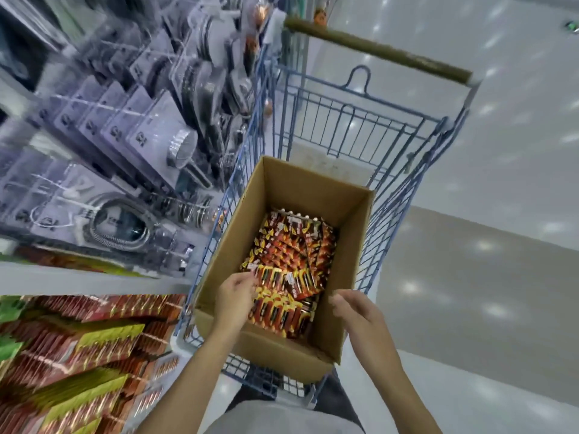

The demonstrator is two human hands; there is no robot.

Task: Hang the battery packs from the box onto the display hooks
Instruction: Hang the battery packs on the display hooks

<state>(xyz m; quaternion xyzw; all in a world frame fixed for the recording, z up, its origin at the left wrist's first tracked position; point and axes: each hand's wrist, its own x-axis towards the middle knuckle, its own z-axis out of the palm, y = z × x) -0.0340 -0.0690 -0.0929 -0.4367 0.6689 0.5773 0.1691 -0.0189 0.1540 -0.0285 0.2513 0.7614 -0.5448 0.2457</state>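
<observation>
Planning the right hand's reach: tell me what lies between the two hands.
Head view: between the left hand and the right hand lie battery packs, heaped inside the cardboard box.

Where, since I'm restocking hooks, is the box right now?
Centre of the head view: the box sits in the cart, right of the display. The left hand pinches packs inside it; the right hand hovers by its right rim.

Red-black-yellow carded battery packs [291, 255] lie flat, overlapping, in loose rows on floor of open-topped brown cardboard box [282, 180], upright, frame centre.
</observation>
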